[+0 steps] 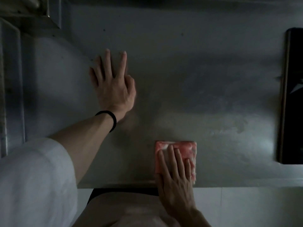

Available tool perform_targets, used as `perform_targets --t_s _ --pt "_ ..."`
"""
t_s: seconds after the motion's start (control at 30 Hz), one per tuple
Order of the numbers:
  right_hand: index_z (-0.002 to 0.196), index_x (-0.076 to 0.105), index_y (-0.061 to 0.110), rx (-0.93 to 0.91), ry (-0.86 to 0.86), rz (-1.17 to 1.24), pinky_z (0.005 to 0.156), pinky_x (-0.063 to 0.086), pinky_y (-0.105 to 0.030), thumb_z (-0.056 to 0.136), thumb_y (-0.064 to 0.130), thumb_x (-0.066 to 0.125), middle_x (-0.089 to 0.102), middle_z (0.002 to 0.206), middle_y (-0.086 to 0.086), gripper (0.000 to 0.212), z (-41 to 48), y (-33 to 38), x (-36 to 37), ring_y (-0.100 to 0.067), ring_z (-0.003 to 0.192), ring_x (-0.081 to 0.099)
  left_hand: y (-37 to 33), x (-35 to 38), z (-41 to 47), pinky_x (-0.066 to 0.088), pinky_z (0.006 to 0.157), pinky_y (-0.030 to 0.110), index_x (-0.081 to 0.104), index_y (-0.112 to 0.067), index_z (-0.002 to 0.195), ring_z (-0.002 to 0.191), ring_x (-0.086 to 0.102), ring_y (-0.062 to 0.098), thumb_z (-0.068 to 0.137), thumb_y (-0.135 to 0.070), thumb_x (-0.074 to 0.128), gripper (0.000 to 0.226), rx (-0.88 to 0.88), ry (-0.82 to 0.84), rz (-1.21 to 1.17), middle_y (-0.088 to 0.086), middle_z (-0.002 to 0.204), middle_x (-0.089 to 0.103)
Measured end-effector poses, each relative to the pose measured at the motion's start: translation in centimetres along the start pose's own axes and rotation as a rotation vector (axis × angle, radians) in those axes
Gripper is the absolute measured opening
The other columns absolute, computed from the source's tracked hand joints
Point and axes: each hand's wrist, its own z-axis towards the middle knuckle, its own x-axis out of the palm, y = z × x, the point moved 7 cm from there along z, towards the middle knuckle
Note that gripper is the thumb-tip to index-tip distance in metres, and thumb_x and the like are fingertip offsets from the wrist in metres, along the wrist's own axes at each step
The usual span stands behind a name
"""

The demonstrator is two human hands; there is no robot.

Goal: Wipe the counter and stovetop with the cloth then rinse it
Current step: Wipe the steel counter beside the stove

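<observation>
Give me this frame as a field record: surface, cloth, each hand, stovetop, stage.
surface: grey metal counter, dim light
cloth: pink cloth, folded, flat near the counter's front edge
right: right hand pressing on the cloth, fingers straight
left: left hand flat on bare counter, apart from the cloth; black band on wrist
stovetop: black stovetop at far right edge, neither hand on it
stage: cloth on the counter; rinse not yet done

Black wristband (113, 119), ridged metal strip (11, 89) at far left
</observation>
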Motion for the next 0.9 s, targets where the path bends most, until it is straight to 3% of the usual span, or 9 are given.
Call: perform_targets --t_s 0.17,0.3,0.47,0.6,0.8,0.9 --pt "0.167 0.021 0.024 -0.070 -0.119 0.003 0.130 -0.005 -0.050 0.107 0.044 0.048 0.008 0.175 -0.009 0.069 12.3 -1.0 -4.9 -0.029 0.162 0.007 0.1 0.2 0.0 0.013 0.128 0.059 0.025 -0.037 0.164 0.158 0.020 0.040 0.100 -0.035 0.039 0.066 0.005 -0.027 -0.001 0.010 0.174 0.019" --pt "0.168 0.015 0.028 0.043 -0.211 0.005 0.131 0.004 -0.047 0.109 0.045 0.033 0.009 0.176 -0.006 0.063 22.9 -3.3 -9.2 -0.023 0.163 0.005 0.2 0.5 0.0 0.015 0.127 0.060 0.026 -0.038 0.163 0.156 0.024 0.041 0.100 -0.036 0.039 0.065 0.020 -0.068 0.002 0.010 0.173 0.023" --pt "0.168 0.009 0.030 0.057 -0.194 0.055 0.131 0.001 -0.048 0.110 0.045 0.027 0.004 0.177 -0.004 0.062 28.6 -4.4 -11.4 -0.022 0.163 0.001 0.5 1.1 0.3 0.011 0.128 0.059 0.026 -0.041 0.162 0.157 0.021 0.039 0.100 -0.041 0.035 0.063 0.009 -0.069 0.000 0.008 0.173 0.022" --pt "0.168 0.013 0.027 0.104 -0.245 0.039 0.131 0.005 -0.049 0.111 0.044 0.030 0.007 0.176 -0.005 0.062 22.5 -2.3 -9.0 -0.023 0.163 0.002 0.2 0.6 0.1 0.013 0.128 0.060 0.027 -0.038 0.163 0.157 0.021 0.040 0.100 -0.036 0.038 0.064 0.021 -0.064 -0.019 0.010 0.173 0.022" --pt "0.168 0.013 0.024 0.071 -0.094 0.092 0.130 -0.007 -0.051 0.107 0.043 0.034 -0.001 0.177 -0.004 0.068 4.2 5.0 0.0 -0.026 0.163 0.002 -0.1 0.0 0.0 0.010 0.128 0.059 0.024 -0.037 0.165 0.158 0.019 0.041 0.100 -0.036 0.037 0.066 0.011 -0.011 0.001 0.010 0.174 0.018" --pt "0.167 0.016 0.026 0.054 -0.059 0.059 0.130 -0.004 -0.048 0.103 0.040 0.042 0.007 0.176 -0.004 0.071 1.4 9.6 2.5 -0.027 0.162 0.008 -0.1 0.0 0.0 0.010 0.128 0.059 0.024 -0.037 0.164 0.158 0.018 0.040 0.100 -0.036 0.037 0.065 0.008 -0.012 0.005 0.010 0.174 0.018"
